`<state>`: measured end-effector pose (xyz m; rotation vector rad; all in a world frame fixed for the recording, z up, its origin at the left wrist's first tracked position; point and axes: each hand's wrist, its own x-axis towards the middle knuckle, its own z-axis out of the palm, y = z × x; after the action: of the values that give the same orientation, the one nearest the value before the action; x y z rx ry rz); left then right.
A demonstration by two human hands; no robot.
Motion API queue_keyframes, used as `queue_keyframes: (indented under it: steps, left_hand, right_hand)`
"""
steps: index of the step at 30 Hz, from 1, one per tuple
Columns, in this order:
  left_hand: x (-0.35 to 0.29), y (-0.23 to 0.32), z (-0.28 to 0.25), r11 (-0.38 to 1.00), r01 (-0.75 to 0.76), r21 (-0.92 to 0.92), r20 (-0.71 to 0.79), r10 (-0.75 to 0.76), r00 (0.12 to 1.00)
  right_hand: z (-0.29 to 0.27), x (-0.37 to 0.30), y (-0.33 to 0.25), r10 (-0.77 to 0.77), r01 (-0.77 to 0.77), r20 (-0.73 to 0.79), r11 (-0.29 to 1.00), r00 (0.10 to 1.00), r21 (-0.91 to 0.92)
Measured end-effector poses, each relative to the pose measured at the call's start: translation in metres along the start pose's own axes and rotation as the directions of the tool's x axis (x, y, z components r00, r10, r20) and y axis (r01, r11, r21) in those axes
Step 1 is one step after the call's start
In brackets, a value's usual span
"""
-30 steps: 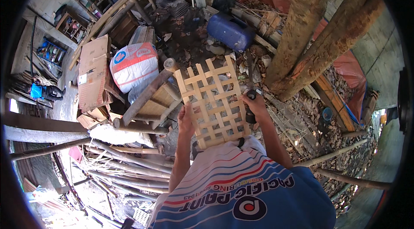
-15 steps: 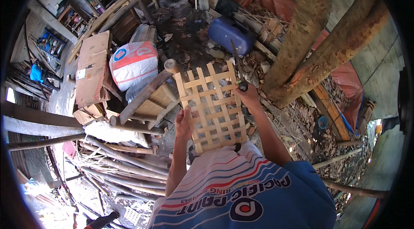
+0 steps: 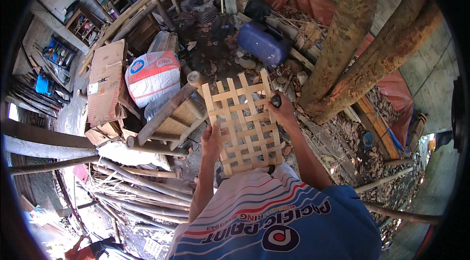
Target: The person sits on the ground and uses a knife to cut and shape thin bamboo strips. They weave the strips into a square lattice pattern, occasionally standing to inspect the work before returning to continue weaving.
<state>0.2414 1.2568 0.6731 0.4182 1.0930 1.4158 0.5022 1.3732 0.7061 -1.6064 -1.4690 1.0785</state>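
Observation:
A woven lattice panel of pale bamboo strips [image 3: 240,106] stands before me, its lower end against my shirt. My left hand [image 3: 210,141] is closed on the panel's left edge, about halfway down. Up at the right edge, my right hand [image 3: 285,114] is wrapped round the dark handle of a knife [image 3: 276,101]. The round end of that handle points toward me, and its blade cannot be made out now. The right fingers touch or nearly touch the outer strip. Several strip ends stick out unevenly along the top.
A bamboo-and-wood bench frame [image 3: 166,115] stands just left of the panel. Beyond it are a white-and-red sack [image 3: 154,81] and cardboard [image 3: 105,81]. A blue drum [image 3: 264,43] lies ahead; thick timber posts [image 3: 338,54] lean at the right. Bamboo poles [image 3: 142,191] lie lower left.
The knife has turned: its blade, pointing up and away before, no longer shows. The panel has shifted slightly right. My left hand keeps its hold on the edge.

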Motion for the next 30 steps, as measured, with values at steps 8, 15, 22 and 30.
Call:
queue_keyframes:
  steps: [8,15,22,30]
  left_hand:
    - [0.004,0.002,0.005,0.998,-0.012,0.061,-0.004,0.012,1.000]
    - [0.008,-0.002,0.009,1.000,-0.011,0.021,-0.018,0.011,1.000]
    - [0.008,-0.002,0.017,0.999,-0.028,0.036,-0.044,0.029,0.999]
    - [0.011,-0.008,0.019,0.995,-0.016,0.098,-0.003,0.016,1.000]
  right_hand:
    - [-0.002,0.002,0.006,0.000,0.003,0.045,0.998,0.999,-0.057]
    - [0.001,0.003,0.026,0.085,-0.085,0.027,0.996,0.996,-0.012]
    - [0.005,0.007,0.034,0.183,-0.181,-0.016,0.979,0.983,0.092]
    - [0.001,0.000,0.051,0.211,-0.200,-0.059,0.968,0.976,0.149]
